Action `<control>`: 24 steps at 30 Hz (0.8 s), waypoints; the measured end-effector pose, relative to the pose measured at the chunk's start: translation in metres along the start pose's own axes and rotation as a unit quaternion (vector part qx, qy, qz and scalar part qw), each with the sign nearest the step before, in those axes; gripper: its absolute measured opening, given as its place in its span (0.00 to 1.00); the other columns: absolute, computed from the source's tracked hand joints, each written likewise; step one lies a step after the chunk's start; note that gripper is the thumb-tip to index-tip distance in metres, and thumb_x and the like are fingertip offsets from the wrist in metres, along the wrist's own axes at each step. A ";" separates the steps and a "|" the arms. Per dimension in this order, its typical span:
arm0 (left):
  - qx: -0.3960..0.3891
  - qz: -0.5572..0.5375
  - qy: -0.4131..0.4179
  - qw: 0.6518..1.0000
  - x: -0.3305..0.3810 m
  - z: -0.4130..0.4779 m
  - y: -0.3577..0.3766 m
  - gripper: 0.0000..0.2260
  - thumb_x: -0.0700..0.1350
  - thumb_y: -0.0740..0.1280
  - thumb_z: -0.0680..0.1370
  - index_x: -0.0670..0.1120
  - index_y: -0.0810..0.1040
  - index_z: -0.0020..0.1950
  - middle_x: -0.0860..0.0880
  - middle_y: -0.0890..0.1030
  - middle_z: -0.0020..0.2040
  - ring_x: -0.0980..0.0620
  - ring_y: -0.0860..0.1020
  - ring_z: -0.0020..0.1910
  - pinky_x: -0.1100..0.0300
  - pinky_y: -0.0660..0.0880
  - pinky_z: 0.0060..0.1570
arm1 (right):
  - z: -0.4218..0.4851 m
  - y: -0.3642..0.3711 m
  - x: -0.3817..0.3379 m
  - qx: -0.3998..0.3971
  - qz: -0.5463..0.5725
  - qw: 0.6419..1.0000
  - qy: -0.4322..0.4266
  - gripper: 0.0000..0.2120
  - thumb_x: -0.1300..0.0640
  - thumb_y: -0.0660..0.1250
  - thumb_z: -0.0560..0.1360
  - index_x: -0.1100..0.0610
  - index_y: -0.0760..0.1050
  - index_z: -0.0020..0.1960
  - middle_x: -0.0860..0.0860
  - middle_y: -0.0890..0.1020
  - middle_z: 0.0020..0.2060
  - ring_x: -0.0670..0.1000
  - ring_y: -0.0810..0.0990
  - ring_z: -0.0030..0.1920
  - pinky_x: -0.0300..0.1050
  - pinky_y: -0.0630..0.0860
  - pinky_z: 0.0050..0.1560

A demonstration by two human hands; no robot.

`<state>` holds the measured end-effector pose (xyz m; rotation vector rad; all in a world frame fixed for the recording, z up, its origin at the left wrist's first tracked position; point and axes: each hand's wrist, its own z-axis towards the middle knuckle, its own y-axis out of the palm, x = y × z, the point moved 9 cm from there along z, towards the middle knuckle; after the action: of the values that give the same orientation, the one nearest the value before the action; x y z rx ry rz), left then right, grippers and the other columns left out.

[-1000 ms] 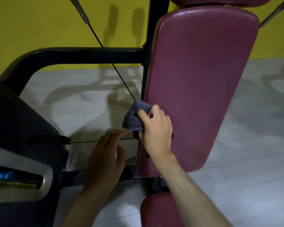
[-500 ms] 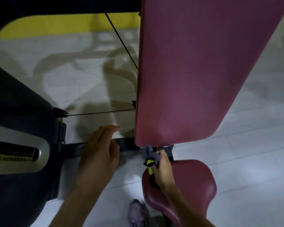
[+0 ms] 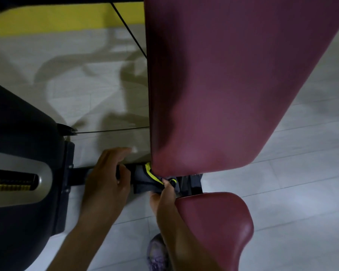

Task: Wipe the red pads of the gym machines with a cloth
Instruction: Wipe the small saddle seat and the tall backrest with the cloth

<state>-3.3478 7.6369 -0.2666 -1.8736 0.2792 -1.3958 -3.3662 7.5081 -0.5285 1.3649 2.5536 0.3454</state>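
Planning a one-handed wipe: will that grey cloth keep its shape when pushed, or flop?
Probably floppy: the grey cloth bunches and folds where the right hand pinches it below the red back pad. Likely light: a few fingers hold it. Pushed, it would probably crumple, not slide flat.

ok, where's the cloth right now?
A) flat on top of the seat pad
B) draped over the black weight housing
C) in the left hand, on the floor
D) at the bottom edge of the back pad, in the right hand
D: the right hand grips the grey cloth just under the lower edge of the back pad, above the seat pad.
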 end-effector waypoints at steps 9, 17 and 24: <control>-0.015 0.008 0.064 0.998 0.015 0.004 0.032 0.17 0.37 0.63 0.80 0.54 0.74 0.66 0.62 0.73 0.59 0.66 0.73 0.55 0.69 0.72 0.52 | 0.004 -0.043 -0.155 0.080 -0.009 0.986 -0.146 0.08 0.62 0.60 0.82 0.56 0.76 0.45 0.54 0.81 0.42 0.56 0.79 0.42 0.50 0.76 0.54; 0.010 0.067 0.093 0.993 0.040 0.000 0.060 0.28 0.34 0.67 0.77 0.50 0.70 0.75 0.55 0.66 0.77 0.55 0.71 0.72 0.65 0.73 0.63 | 0.016 -0.017 -0.057 0.002 -0.024 1.000 -0.011 0.12 0.62 0.59 0.80 0.61 0.81 0.51 0.61 0.85 0.48 0.60 0.84 0.48 0.50 0.81 0.48; 0.026 0.016 0.060 0.998 0.050 -0.001 0.067 0.32 0.35 0.67 0.72 0.47 0.68 0.76 0.59 0.64 0.77 0.48 0.76 0.67 0.45 0.80 0.58 | 0.013 -0.025 -0.116 0.011 -0.031 0.999 -0.015 0.09 0.66 0.57 0.80 0.61 0.76 0.49 0.59 0.81 0.45 0.61 0.80 0.44 0.50 0.79 0.41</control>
<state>-3.3129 7.5618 -0.2761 -1.7390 0.3265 -1.4829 -3.3194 7.3989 -0.5388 1.2861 2.5754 0.2862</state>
